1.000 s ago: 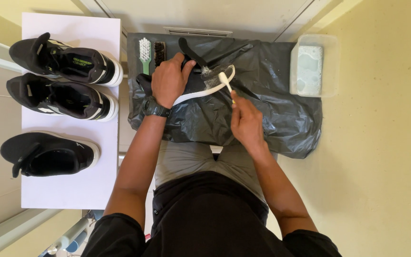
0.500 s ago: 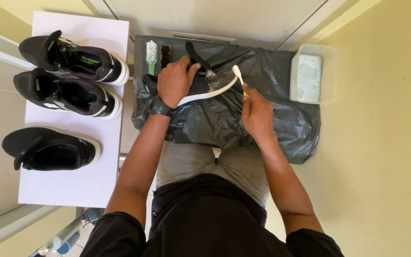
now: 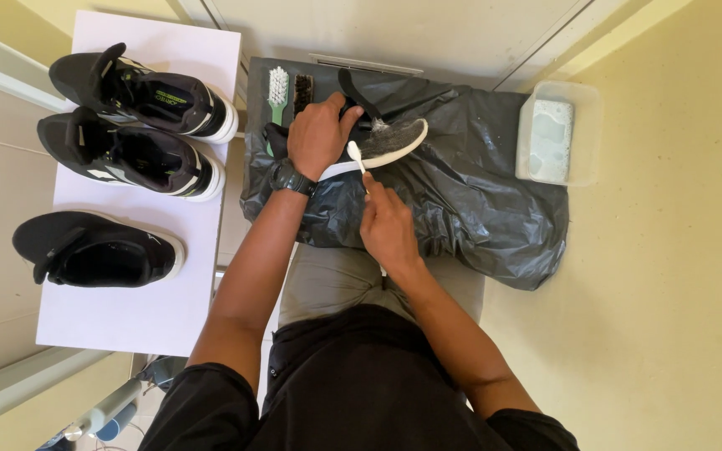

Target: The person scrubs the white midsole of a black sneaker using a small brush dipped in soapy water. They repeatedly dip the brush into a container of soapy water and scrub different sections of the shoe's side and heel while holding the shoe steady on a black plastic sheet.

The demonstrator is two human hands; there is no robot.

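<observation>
A black shoe (image 3: 394, 139) with a white sole lies on its side on a black plastic sheet (image 3: 478, 192) over my lap. Soap foam covers its toe. My left hand (image 3: 319, 134), with a black watch on the wrist, presses down on the shoe's middle and holds it. My right hand (image 3: 386, 221) grips a small white toothbrush (image 3: 355, 155) whose head touches the white sole near my left hand.
A green-handled white brush (image 3: 277, 90) and a dark brush (image 3: 302, 90) lie at the sheet's far left. A clear tub of soapy water (image 3: 555, 134) stands at the right. Three black shoes (image 3: 139, 96) (image 3: 127, 154) (image 3: 98, 249) rest on a white board (image 3: 127, 309) to the left.
My right hand has drawn the toothbrush leftward along the sole, from the foamy toe toward the middle. My left hand stays on the shoe.
</observation>
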